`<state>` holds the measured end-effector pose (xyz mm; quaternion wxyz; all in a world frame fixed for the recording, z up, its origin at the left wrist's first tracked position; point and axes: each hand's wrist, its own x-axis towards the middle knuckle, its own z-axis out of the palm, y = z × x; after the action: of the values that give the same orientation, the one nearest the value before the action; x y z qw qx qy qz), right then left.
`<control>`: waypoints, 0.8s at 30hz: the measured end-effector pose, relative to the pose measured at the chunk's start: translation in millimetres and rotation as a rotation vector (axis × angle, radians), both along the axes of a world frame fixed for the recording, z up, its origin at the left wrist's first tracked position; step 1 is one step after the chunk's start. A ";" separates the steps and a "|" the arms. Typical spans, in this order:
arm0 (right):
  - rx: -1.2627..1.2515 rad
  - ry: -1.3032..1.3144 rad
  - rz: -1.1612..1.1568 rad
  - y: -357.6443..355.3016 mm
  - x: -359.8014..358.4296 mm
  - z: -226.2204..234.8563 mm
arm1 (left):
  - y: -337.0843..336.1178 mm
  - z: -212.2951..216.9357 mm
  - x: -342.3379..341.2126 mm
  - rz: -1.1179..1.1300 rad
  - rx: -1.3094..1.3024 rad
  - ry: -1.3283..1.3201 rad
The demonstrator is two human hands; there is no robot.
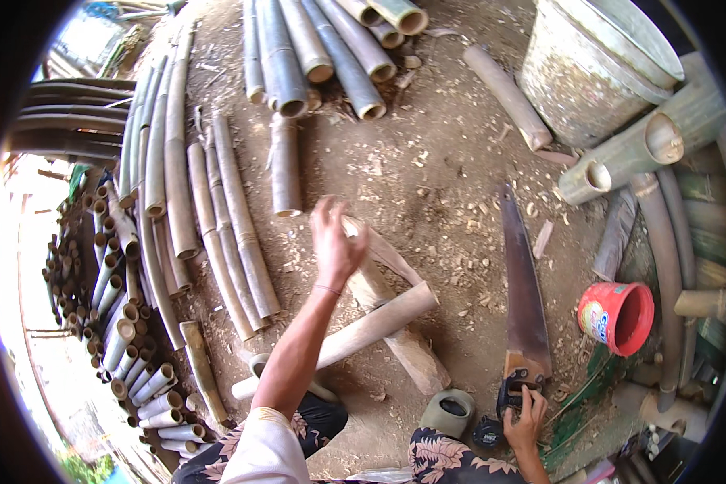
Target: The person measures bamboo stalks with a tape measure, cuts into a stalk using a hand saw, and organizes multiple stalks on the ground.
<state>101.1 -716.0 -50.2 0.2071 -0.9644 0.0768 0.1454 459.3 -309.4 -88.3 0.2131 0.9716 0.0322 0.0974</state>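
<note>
My right hand [526, 421], at the lower right, has its fingers curled at the dark handle of a hand saw [526, 282]. The saw lies on the ground with its long blade pointing away from me. My left hand [337, 246] reaches forward over the far end of a wooden log [415, 359], its fingers bent and apart, slightly blurred. Whether it touches the log is hard to tell. A pale bamboo pole [379, 324] rests crosswise over the log, partly hidden behind my left forearm. A thin, flat wooden piece [395, 260] lies beside the log.
Long bamboo poles [238, 218] lie at left, beside stacked cut pieces [121, 343]. More poles [286, 60] lie ahead, with a short bamboo piece [285, 165] nearer. A red tub [617, 319], a dirty white bucket [577, 77] and thick bamboo [621, 157] stand or lie at right.
</note>
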 end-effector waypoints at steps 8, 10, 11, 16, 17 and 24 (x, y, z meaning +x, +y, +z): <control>0.028 0.077 -0.146 13.2 -19.7 12.5 | 177.3 12.9 9.7 0.824 0.156 0.088; -0.016 0.017 -0.140 -3.5 -40.9 1.2 | 184.5 7.1 -20.3 0.831 0.381 0.304; -0.043 -0.016 -0.153 -6.9 -49.1 -2.4 | 182.6 2.9 -41.2 0.796 0.393 0.433; 0.067 0.011 -0.063 -11.3 -48.9 -5.7 | 213.5 -2.4 -101.3 0.645 0.120 0.511; 0.042 -0.037 -0.049 -5.4 -42.6 -6.5 | 220.3 15.7 -95.6 0.621 -0.216 0.488; 0.330 -0.184 0.074 8.8 -17.4 -17.7 | 195.5 77.2 -152.1 0.555 -1.574 0.378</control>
<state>83.7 -707.2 -67.9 0.3629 -0.9288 -0.0029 0.0749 307.2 -113.8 -11.2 0.7853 0.4974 0.3621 -0.0685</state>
